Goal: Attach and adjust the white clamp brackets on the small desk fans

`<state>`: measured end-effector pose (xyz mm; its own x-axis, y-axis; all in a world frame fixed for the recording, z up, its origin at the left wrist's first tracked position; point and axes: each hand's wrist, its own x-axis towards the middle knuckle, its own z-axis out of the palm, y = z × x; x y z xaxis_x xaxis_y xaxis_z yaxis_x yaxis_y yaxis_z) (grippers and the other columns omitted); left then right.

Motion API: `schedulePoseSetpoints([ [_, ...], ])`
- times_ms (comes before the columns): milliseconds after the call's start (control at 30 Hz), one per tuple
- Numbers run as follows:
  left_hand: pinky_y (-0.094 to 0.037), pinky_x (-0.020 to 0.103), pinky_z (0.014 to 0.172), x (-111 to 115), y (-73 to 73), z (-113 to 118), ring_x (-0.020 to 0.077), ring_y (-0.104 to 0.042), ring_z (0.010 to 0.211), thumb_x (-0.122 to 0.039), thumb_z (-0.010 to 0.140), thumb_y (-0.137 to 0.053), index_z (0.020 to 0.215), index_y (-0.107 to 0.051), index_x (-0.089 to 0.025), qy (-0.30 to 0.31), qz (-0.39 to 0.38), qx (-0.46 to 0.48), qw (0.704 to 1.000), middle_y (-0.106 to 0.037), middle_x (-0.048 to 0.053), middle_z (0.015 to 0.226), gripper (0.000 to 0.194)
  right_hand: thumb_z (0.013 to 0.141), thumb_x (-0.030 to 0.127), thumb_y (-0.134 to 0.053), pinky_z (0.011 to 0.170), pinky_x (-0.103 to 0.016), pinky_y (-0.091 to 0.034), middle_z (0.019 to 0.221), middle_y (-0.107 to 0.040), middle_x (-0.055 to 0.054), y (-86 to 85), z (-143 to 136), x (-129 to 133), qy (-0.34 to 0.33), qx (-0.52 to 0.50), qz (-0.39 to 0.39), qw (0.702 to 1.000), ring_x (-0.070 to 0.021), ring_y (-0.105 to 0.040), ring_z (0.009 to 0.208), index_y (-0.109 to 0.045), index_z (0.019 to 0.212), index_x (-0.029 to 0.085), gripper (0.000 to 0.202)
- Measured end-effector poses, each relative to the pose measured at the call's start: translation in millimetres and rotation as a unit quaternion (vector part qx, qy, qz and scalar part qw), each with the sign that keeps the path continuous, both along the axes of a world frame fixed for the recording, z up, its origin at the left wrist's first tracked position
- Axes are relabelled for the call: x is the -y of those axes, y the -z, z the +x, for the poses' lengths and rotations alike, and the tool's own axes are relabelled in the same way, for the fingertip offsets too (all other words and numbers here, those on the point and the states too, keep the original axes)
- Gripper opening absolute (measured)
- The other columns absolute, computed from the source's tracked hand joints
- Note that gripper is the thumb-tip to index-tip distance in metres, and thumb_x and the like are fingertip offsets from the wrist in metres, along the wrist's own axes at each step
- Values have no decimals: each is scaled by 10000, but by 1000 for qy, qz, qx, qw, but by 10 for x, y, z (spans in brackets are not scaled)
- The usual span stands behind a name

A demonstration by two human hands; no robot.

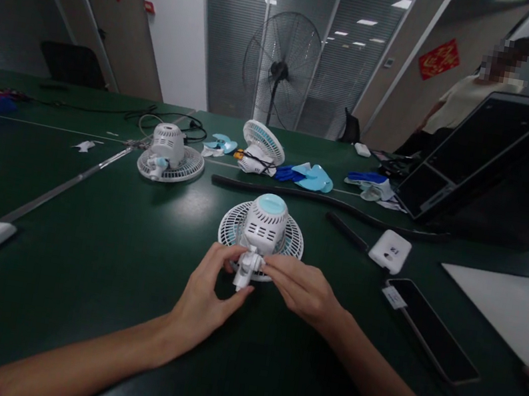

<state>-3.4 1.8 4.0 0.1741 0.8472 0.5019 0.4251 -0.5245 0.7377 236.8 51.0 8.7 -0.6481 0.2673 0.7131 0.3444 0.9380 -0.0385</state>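
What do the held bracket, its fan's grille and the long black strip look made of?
Bracket: probably white plastic, slightly glossy; moulded-looking shape.
Grille: likely plastic too; broad, evenly spaced white ribs.
Long black strip: matte, perhaps foam or rubber; gentle bends, can't tell which.

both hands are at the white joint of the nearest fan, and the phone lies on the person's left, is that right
The phone lies on the person's right, not left, as the head view shows. The rest stands: left hand and right hand are both at the white joint of the nearest fan.
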Motion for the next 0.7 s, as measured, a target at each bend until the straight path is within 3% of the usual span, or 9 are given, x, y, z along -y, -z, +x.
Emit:
schedulePoseSetpoints([
  [100, -524, 378, 833, 1, -13, 4, 209, -584, 936, -102, 846, -734, 1312, -538, -269, -1, -3, -6, 1000, -571, 36, 1100, 532, 975, 79, -598, 896, -363, -652, 1192, -752, -120, 48, -41, -12, -9, -38, -70, 997, -227, -728, 1109, -691, 1261, 190, 321],
  [167, -522, 373, 826, -3, -14, 4, 206, -581, 931, -99, 848, -730, 1306, -540, -265, -4, 0, -7, 1000, -568, 35, 1094, 523, 969, 160, -649, 882, -388, -659, 1106, -772, -96, 85, -141, 10, -3, -95, -190, 977, -232, -752, 1028, -738, 1128, 212, 190],
  [267, -521, 368, 816, -15, -7, -2, 206, -578, 934, -92, 845, -722, 1305, -540, -263, -8, 7, -7, 1000, -564, 36, 1086, 523, 981, 337, -667, 643, -338, -682, 875, -740, -56, 112, -325, 85, 27, -236, -460, 855, -197, -756, 755, -707, 1024, 182, 166],
  [333, -522, 366, 816, -22, -3, -7, 207, -579, 940, -97, 847, -719, 1303, -542, -265, -10, 10, -8, 1000, -565, 36, 1089, 518, 981, 390, -660, 586, -330, -673, 807, -699, -26, 109, -386, 135, 21, -248, -528, 812, -182, -732, 683, -675, 1080, 180, 233],
  [400, -523, 368, 820, -25, -1, -9, 208, -581, 946, -110, 850, -726, 1303, -543, -267, -11, 9, -8, 1000, -567, 37, 1097, 514, 976, 362, -669, 607, -323, -673, 876, -695, -36, 95, -351, 160, 32, -227, -487, 843, -181, -731, 737, -658, 1140, 192, 236],
  [500, -524, 374, 828, -21, -4, -5, 208, -580, 948, -117, 855, -732, 1305, -539, -267, -2, 6, -10, 1000, -565, 39, 1104, 513, 967, 217, -666, 786, -348, -667, 1156, -693, -99, 70, -165, 132, 41, -107, -267, 957, -223, -716, 1019, -678, 1209, 217, 242],
  [533, -524, 377, 832, -18, -5, -4, 209, -580, 949, -116, 857, -731, 1305, -539, -266, 3, 4, -12, 1000, -565, 40, 1105, 511, 979, 162, -630, 850, -370, -653, 1205, -692, -103, 64, -98, 109, 43, -64, -195, 978, -228, -704, 1076, -670, 1251, 226, 282],
  [633, -525, 388, 840, -12, -6, -8, 211, -577, 950, -119, 869, -724, 1303, -542, -267, 10, 2, -18, 1000, -562, 44, 1110, 494, 977, 71, -590, 891, -371, -633, 1227, -701, -128, 55, 9, 46, 41, -13, -81, 996, -232, -697, 1116, -644, 1291, 192, 341],
  [700, -529, 390, 841, -15, -8, -15, 214, -575, 957, -121, 870, -723, 1306, -541, -269, 11, 3, -22, 1000, -558, 48, 1119, 495, 973, 82, -598, 879, -378, -637, 1192, -717, -123, 63, -37, 37, 23, -21, -87, 996, -238, -708, 1095, -655, 1243, 192, 297],
])
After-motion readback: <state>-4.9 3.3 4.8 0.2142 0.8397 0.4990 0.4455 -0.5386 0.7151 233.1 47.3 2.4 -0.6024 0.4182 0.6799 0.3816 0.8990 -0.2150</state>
